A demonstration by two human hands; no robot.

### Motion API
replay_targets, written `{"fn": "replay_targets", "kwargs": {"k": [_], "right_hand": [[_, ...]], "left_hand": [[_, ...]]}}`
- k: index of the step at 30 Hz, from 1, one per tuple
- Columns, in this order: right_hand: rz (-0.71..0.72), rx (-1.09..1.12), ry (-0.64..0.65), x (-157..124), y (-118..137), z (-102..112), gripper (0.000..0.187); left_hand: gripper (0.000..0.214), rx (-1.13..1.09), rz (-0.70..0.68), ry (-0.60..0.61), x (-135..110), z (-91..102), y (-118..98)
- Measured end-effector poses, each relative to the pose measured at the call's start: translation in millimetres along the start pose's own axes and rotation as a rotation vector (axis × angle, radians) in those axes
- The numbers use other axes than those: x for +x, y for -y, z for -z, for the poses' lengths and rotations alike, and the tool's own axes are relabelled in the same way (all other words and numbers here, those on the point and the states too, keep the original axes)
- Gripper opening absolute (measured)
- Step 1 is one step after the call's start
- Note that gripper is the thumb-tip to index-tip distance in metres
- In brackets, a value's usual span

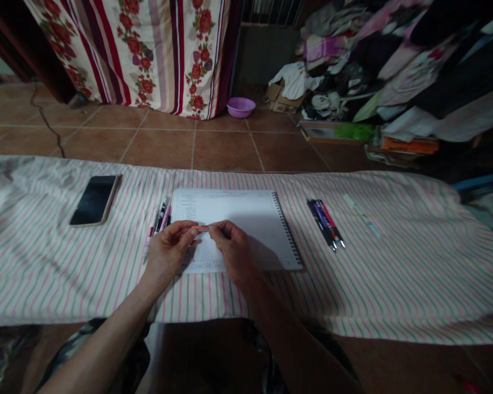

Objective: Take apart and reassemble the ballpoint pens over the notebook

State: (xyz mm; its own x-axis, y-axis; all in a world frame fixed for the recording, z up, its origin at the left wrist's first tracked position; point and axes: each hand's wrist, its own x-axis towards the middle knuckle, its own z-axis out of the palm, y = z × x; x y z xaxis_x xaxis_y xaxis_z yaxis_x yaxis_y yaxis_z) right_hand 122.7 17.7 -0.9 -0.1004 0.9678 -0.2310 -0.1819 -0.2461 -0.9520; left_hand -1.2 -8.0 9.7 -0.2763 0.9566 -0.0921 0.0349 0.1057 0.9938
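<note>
Both my hands meet over the lower left part of an open spiral notebook [246, 219] lying on a striped cloth. My left hand [170, 249] and my right hand [230, 249] each pinch one end of a short orange pen [200, 227], held level just above the page. A few pens [158, 221] lie close to the left of the notebook, beside my left hand.
A dark phone [94, 200] lies on the striped cloth [394, 273] at the left. Three pens [326, 223] and a pale pen [361, 214] lie right of the notebook. Beyond are a tiled floor, a purple bowl [240, 107], a flowered curtain [156, 49] and piled clothes [373, 60].
</note>
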Motion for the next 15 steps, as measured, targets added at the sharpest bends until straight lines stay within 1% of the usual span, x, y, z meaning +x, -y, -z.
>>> {"fn": "replay_targets", "kwargs": {"k": [4, 8, 12, 15], "right_hand": [[0.021, -0.023, 0.010, 1.6, -1.4, 0.1, 0.017], [-0.009, -0.055, 0.053, 2.5, 0.7, 1.2, 0.020], [-0.046, -0.048, 0.099, 0.4, 2.9, 1.9, 0.029], [-0.051, 0.047, 0.069, 0.0, 2.3, 2.4, 0.032]], "left_hand": [[0.027, 0.011, 0.018, 0.011, 1.4, 2.0, 1.5], [0.027, 0.062, -0.024, 0.033, 4.5, 6.5, 7.7], [0.026, 0.223, -0.099, 0.030, 9.2, 13.1, 13.3], [0.024, 0.432, -0.201, 0.024, 12.4, 17.8, 13.9]]}}
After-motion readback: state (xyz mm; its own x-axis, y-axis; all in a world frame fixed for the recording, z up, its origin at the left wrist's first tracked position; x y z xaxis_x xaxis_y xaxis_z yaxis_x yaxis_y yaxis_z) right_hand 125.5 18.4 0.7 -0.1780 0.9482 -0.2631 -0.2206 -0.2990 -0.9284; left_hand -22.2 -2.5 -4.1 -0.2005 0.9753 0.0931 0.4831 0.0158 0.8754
